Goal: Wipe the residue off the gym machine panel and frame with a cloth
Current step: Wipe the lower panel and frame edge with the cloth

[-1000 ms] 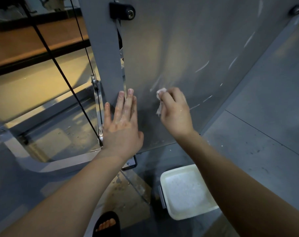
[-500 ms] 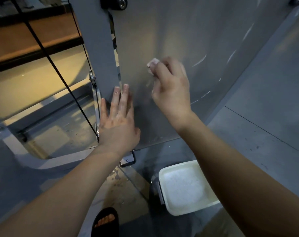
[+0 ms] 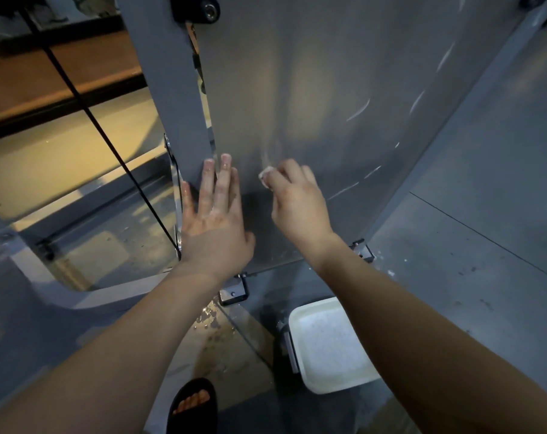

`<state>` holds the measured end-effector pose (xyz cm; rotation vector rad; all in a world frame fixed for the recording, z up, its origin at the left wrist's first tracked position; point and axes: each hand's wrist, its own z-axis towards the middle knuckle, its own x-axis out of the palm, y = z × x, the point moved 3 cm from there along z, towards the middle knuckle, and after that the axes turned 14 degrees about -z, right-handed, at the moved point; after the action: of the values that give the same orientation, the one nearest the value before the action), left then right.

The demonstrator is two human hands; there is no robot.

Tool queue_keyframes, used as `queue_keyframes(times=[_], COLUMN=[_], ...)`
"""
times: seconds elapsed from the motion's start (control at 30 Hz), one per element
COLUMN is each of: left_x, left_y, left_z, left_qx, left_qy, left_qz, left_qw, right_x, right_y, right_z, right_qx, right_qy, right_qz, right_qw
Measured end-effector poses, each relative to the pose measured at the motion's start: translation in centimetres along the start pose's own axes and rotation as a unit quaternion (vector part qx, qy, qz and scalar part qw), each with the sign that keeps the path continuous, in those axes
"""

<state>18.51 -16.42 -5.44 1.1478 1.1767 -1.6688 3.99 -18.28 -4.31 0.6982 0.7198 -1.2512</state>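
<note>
Low on the panel (image 3: pixel 297 73), the right hand (image 3: pixel 297 205) pinches a small wad of cloth (image 3: pixel 265 178) against the metal. The left hand (image 3: pixel 214 223) lies flat at its 9 o'clock, fingers straight, spanning the panel edge and frame (image 3: pixel 165 89). White streaks (image 3: pixel 358 110) slant upward at 1 to 2 o'clock from the cloth, nearer the right hand, with nothing between. A cable (image 3: pixel 109 142) hangs at 9 o'clock and a tub (image 3: pixel 309 305) sits at 6 o'clock

Dim, warm glare, wide-angle warp
</note>
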Motion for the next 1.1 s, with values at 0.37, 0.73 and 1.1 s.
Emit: queue_keyframes(times=[0.37, 0.73, 1.1], left_x=[-1.0, -1.8, -1.9], left_y=[0.6, 1.2, 2.0], left_z=[-0.3, -0.7, -0.8], left_qx=[0.014, 0.04, 0.056], left_qy=[0.01, 0.006, -0.003], left_qz=[-0.011, -0.01, -0.021], left_qw=[1.0, 0.999, 0.998], right_x=[0.1, 0.7, 1.9], right_y=[0.8, 1.4, 2.4], right_z=[-0.1, -0.3, -0.8], right_qx=[-0.015, -0.032, -0.059], right_qy=[0.034, -0.01, 0.017], right_qz=[0.002, 0.008, 0.006], right_qw=[0.999, 0.999, 0.998])
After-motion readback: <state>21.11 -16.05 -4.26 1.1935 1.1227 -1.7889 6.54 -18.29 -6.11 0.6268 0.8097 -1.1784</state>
